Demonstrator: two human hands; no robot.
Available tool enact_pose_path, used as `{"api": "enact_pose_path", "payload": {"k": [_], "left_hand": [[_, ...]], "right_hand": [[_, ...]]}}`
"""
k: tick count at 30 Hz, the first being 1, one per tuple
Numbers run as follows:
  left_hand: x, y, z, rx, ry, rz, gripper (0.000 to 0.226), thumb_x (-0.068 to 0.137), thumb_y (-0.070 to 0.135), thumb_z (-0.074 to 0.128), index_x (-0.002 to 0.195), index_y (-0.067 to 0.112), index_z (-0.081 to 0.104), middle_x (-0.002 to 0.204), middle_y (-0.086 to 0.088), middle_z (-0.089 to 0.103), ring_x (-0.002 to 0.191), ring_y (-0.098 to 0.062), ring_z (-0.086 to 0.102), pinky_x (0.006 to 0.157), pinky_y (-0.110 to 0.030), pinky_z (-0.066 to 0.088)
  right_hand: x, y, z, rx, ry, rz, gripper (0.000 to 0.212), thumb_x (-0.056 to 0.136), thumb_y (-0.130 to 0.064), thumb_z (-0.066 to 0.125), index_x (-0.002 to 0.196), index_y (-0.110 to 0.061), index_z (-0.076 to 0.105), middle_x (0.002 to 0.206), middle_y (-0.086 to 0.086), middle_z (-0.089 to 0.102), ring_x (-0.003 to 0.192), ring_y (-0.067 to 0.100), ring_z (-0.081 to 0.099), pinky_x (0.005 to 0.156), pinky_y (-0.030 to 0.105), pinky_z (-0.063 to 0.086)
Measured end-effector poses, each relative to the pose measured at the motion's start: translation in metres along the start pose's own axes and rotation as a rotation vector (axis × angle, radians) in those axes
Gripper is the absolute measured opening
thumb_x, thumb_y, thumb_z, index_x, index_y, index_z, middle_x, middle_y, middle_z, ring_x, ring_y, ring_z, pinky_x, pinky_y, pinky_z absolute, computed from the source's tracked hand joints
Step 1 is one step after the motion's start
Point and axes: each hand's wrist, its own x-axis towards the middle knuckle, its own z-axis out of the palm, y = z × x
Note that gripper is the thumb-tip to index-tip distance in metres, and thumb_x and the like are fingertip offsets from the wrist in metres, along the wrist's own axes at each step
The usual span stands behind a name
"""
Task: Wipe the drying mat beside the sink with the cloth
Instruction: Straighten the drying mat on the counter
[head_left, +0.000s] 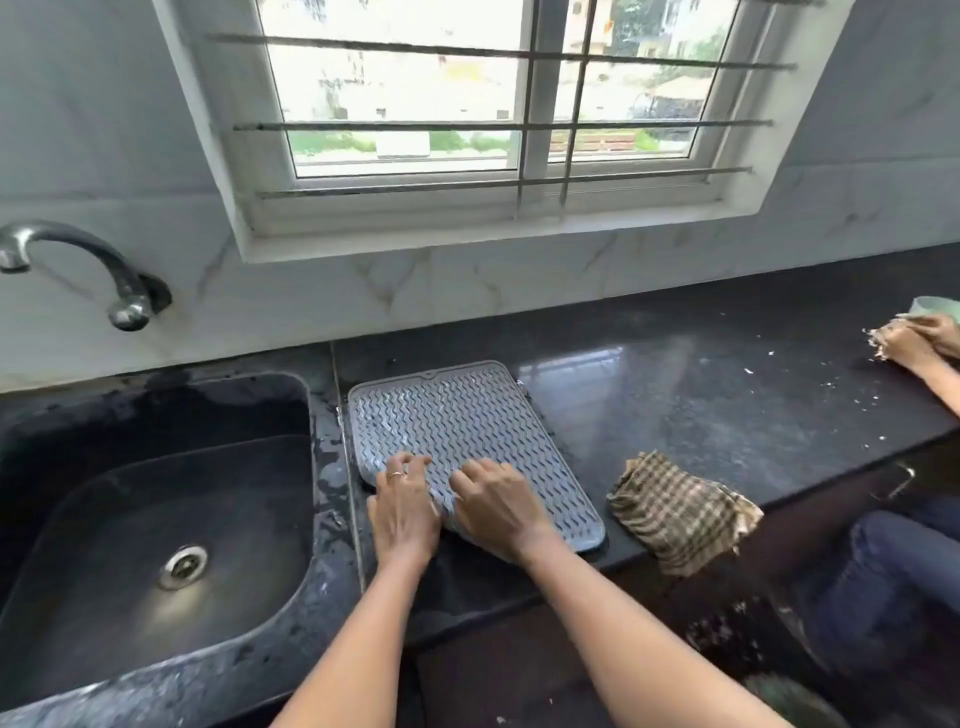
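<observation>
A: Both hands are lying on the near end of the drying mat (457, 431), the left hand (402, 499) and right hand (493, 506) pressing with loosely bent fingers, pinching nothing.

B: Looking soft and ribbed, probably rubbery, so it's likely flexing and gripping the counter (727, 395). And the cloth (680, 512)?

A: It's lying crumpled just right of the mat, untouched; light and limp, best gathered by its bunched middle. The sink (156, 499) is sitting left.
</observation>
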Motion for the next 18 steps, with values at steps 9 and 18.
{"api": "enact_pose_path", "payload": {"k": [9, 18], "left_hand": [[0.014, -0.034, 0.014, 0.062, -0.072, -0.083, 0.048, 0.095, 0.007, 0.038, 0.14, 0.021, 0.039, 0.148, 0.003, 0.039, 0.139, -0.015, 0.03, 0.118, -0.034, 0.014], [0.026, -0.034, 0.016, -0.469, 0.112, -0.298, 0.065, 0.089, 0.007, 0.059, 0.145, 0.012, 0.027, 0.15, -0.013, 0.03, 0.13, -0.031, 0.043, 0.102, -0.04, 0.038]], "right_hand": [[0.012, -0.018, 0.041, 0.079, -0.212, -0.101, 0.028, 0.093, -0.01, 0.041, 0.119, -0.003, 0.051, 0.12, 0.017, 0.055, 0.11, 0.034, 0.05, 0.085, 0.045, 0.044], [0.037, 0.002, 0.045, 0.381, -0.227, 0.125, 0.03, 0.086, -0.003, 0.043, 0.112, -0.01, 0.057, 0.111, 0.015, 0.067, 0.1, 0.034, 0.061, 0.078, 0.04, 0.049]]}}
